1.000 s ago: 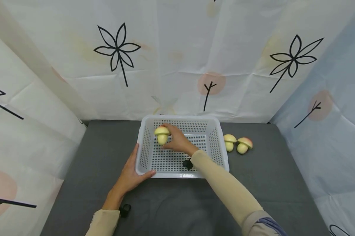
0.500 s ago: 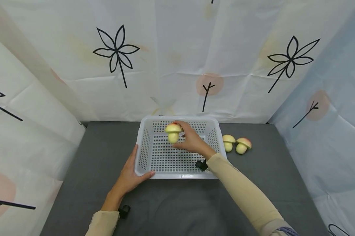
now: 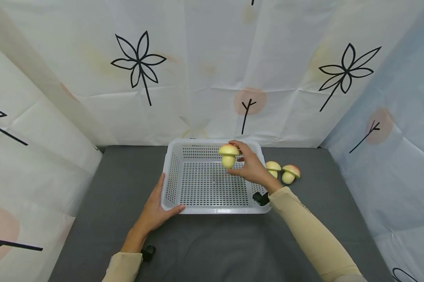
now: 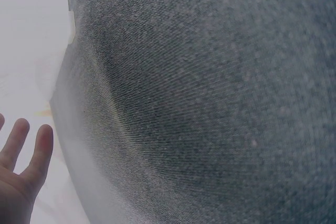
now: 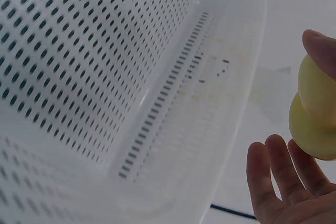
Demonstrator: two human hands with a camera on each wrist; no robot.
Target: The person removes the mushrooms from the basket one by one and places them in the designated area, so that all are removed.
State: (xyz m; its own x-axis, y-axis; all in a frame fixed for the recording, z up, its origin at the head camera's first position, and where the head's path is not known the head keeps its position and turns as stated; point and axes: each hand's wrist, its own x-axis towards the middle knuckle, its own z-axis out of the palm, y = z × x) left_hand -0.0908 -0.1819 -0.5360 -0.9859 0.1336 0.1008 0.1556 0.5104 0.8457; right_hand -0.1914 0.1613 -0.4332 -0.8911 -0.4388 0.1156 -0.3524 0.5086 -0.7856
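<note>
Here, right hand pinches a yellow mushroom-shaped toy above the white perforated plastic basket's 1 o'clock corner; left hand, fingers flat, rests at 7 o'clock.

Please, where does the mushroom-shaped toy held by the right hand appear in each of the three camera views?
Head: toy right of centre, above the basket's far right part.
Left wrist: not in it.
Right wrist: toy at the right edge.
Shared landmark: white basket, in the head and right wrist views.
</note>
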